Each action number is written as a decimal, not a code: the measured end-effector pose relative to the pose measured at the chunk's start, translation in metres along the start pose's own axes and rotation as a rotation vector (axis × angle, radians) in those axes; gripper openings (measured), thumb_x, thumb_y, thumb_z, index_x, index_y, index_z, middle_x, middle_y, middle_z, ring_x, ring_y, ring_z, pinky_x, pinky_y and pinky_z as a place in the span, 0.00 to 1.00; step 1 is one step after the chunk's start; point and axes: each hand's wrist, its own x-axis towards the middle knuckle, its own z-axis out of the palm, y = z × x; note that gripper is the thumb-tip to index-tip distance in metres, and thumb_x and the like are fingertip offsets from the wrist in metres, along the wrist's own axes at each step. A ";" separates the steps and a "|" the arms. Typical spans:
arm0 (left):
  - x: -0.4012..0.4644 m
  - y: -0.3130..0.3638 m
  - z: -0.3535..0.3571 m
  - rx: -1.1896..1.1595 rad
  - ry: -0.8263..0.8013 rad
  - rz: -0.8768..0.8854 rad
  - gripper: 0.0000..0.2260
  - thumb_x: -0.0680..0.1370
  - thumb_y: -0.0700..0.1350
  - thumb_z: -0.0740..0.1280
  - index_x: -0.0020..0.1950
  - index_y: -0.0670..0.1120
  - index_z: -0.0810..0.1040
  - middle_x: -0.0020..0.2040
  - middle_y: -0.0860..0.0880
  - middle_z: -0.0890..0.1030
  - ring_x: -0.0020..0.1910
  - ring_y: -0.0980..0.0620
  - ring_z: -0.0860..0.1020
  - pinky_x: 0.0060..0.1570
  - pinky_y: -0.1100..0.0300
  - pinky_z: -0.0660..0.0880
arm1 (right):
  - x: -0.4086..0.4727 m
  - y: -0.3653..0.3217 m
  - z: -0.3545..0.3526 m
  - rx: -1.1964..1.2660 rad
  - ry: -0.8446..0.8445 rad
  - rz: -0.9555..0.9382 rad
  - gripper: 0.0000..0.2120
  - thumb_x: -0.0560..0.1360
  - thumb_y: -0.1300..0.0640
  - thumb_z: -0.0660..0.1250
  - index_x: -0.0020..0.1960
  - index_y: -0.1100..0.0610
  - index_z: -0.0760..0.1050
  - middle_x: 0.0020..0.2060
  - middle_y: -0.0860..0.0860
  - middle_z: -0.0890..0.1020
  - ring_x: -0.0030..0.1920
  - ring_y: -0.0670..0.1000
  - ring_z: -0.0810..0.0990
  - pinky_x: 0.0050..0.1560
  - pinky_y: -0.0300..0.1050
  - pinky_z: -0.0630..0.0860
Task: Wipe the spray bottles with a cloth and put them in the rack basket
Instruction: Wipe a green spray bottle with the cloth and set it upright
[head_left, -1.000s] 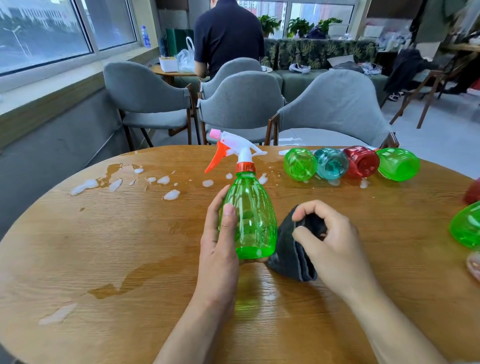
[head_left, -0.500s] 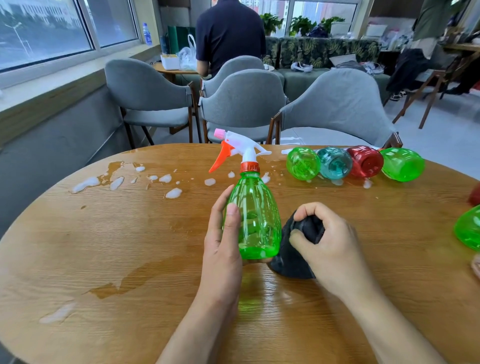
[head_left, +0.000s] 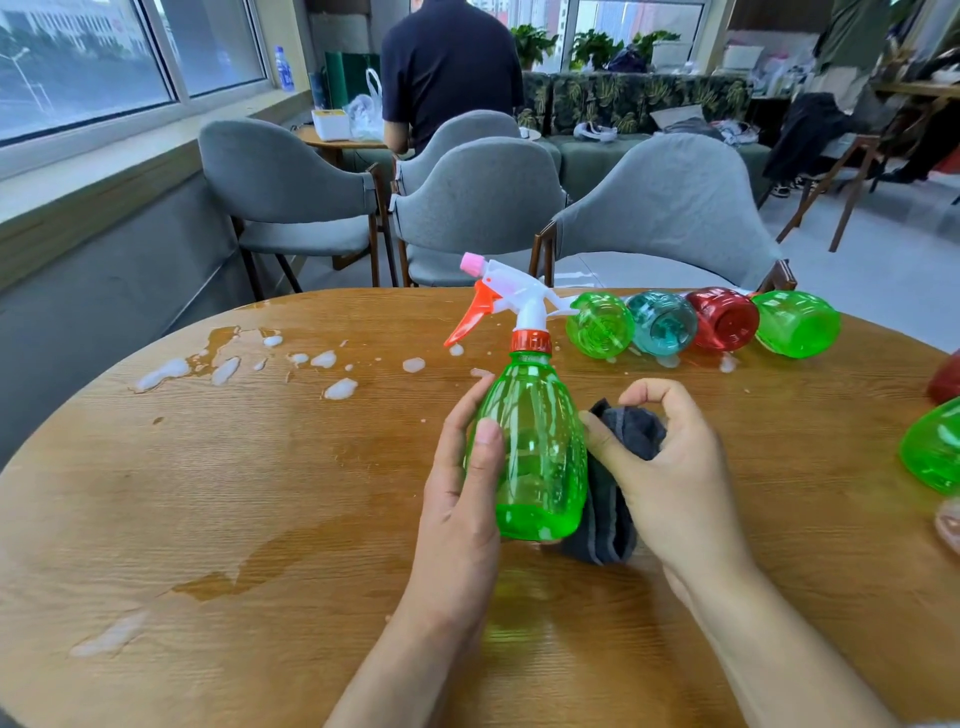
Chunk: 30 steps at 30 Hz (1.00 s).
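Note:
A green spray bottle (head_left: 535, 447) with a white head and orange trigger stands upright on the round wooden table (head_left: 260, 509). My left hand (head_left: 460, 499) grips its left side. My right hand (head_left: 670, 478) holds a dark grey cloth (head_left: 608, 509) pressed against the bottle's right side. At the table's far edge several bottles lie on their sides in a row: a green bottle (head_left: 600, 325), a teal bottle (head_left: 662, 322), a red bottle (head_left: 724, 318) and another green bottle (head_left: 797, 323). No rack basket is in view.
Foam blobs and a wet patch (head_left: 228, 364) lie at the far left of the table. At the right edge more bottles are partly cut off, one green (head_left: 932, 447), one red (head_left: 946, 379). Grey chairs (head_left: 670, 208) stand behind the table, and a person (head_left: 449, 67) beyond them.
My right hand has brought the cloth leftward up against the bottle's side. The bottle stays upright in my left hand.

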 end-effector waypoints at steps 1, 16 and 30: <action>0.000 -0.001 0.000 0.004 0.001 -0.001 0.23 0.80 0.63 0.64 0.75 0.63 0.75 0.72 0.53 0.81 0.69 0.49 0.81 0.68 0.33 0.77 | -0.001 -0.002 -0.001 0.044 -0.012 0.013 0.15 0.73 0.47 0.79 0.51 0.47 0.74 0.44 0.52 0.85 0.46 0.58 0.84 0.50 0.60 0.82; 0.004 -0.009 -0.001 0.095 0.083 0.079 0.23 0.80 0.66 0.65 0.74 0.64 0.76 0.74 0.52 0.79 0.74 0.46 0.77 0.73 0.33 0.71 | -0.009 -0.019 0.005 0.657 -0.288 0.005 0.19 0.74 0.55 0.77 0.62 0.54 0.76 0.54 0.55 0.87 0.53 0.48 0.85 0.52 0.38 0.80; -0.002 -0.004 -0.003 0.113 0.029 0.102 0.19 0.81 0.62 0.64 0.72 0.64 0.76 0.72 0.55 0.81 0.70 0.53 0.79 0.71 0.41 0.76 | -0.013 -0.009 0.027 0.492 -0.044 -0.129 0.09 0.83 0.53 0.68 0.59 0.51 0.85 0.57 0.53 0.87 0.62 0.52 0.83 0.65 0.52 0.78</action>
